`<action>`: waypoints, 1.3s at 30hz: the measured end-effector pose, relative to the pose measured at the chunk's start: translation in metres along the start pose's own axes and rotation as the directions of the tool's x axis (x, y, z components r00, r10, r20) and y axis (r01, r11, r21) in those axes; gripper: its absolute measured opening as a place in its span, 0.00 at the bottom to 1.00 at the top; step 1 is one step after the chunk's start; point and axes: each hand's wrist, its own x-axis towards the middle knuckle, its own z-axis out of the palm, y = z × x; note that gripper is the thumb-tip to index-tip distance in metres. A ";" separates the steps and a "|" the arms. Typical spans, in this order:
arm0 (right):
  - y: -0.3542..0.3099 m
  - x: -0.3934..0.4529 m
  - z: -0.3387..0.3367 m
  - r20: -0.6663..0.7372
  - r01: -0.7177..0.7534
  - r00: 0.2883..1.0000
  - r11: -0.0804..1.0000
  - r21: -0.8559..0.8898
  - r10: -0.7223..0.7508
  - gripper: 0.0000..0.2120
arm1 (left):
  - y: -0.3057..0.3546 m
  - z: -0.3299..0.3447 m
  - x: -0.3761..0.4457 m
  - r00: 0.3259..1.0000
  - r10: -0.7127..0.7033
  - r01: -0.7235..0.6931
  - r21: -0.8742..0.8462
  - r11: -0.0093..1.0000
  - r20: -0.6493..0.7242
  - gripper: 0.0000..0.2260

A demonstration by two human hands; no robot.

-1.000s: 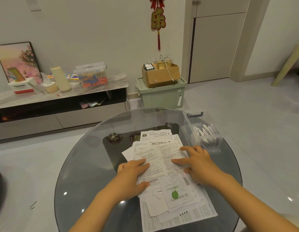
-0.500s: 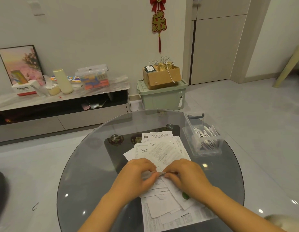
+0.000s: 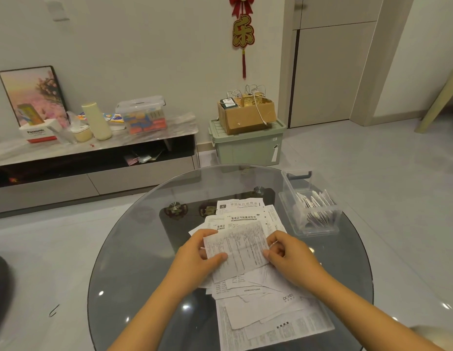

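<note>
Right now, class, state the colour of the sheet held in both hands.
The sheet is white with black print; head view shows it best.

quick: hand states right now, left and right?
Left hand: pinches left edge of the printed leaflet.
Right hand: pinches its right edge.

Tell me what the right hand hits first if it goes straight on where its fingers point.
Likely the left hand, just across the leaflet both pinch; the right hand points leftward, depth unclear.
</note>
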 end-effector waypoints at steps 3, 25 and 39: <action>-0.002 0.001 0.005 -0.021 -0.033 0.999 0.999 0.019 0.033 0.11 | 0.001 0.012 0.002 0.999 -0.047 0.046 0.180 0.983 0.002 0.36; -0.005 -0.004 0.004 -0.001 -0.063 0.998 0.990 0.126 0.063 0.11 | 0.001 0.033 -0.004 0.953 0.286 -0.294 0.545 0.785 0.103 0.20; -0.017 -0.008 0.001 -0.058 0.218 0.976 0.921 0.323 -0.211 0.13 | -0.001 0.041 0.001 0.935 0.354 -0.317 0.478 0.819 0.013 0.13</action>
